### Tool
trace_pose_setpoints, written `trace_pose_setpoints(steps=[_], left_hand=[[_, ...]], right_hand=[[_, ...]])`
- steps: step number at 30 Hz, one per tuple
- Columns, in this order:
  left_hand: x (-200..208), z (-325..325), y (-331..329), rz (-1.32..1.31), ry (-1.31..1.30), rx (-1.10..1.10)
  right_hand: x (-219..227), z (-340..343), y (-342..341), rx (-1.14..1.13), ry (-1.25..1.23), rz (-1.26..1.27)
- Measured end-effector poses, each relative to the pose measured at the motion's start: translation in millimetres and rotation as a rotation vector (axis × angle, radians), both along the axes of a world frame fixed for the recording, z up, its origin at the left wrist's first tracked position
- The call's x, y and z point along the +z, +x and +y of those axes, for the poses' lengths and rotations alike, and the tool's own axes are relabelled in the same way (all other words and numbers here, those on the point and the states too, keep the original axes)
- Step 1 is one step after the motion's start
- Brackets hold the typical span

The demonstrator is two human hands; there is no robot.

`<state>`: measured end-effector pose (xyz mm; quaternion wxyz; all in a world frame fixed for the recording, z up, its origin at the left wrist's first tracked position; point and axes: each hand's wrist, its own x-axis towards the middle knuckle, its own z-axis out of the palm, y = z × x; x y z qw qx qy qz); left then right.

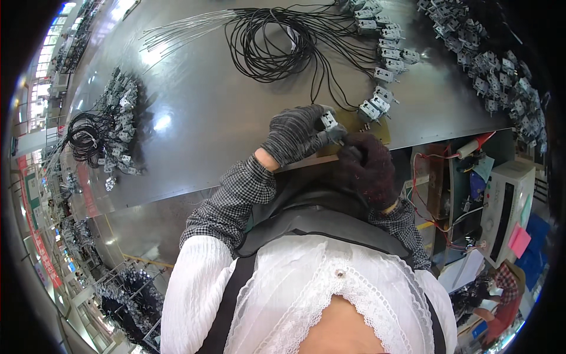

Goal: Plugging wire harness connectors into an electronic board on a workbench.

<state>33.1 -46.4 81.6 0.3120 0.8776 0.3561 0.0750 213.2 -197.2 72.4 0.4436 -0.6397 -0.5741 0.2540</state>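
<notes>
My left hand [298,133], in a grey striped knit glove, is closed on a small boxy white-and-grey metal part [328,121] at the table's near edge. Close on its right, my right hand [370,168], in a dark maroon glove, has its fingers curled together by the part's lower end; what they hold, if anything, is hidden. Beneath the hands lies a yellowish board [380,133]. Several similar boxy parts [374,108] sit just beyond it, joined to black cables [259,53] that are coiled and end in bare silvery tips.
On the metal table [200,106], another bundle of parts [119,112] with coiled black cable lies at left. More parts [501,76] are heaped at far right. Below the right edge stand a white instrument box [508,206], red wires [415,194] and a red-tipped probe [475,145].
</notes>
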Motion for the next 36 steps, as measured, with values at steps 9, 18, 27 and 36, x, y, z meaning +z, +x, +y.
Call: trace_pose_setpoints(steps=[9, 18, 27, 36], left_hand=[[3.8, -2.8, 5.3, -0.024, -0.002, 0.000], [-0.7, -9.1, 5.7, -0.101, 0.171, -0.017], [-7.3, -14.3, 11.0, -0.155, 0.203, 0.009], [-11.4, -10.9, 10.6, -0.156, 0.147, 0.032]], right_hand=[[-10.0, -2.4, -10.5, 0.013, -0.022, -0.022], [-1.2, -14.2, -20.2, -0.106, -0.486, 0.885], [-22.8, -18.2, -14.5, 0.031, -0.095, 0.186], [3.7, -10.5, -12.3, -0.142, -0.584, 1.027]])
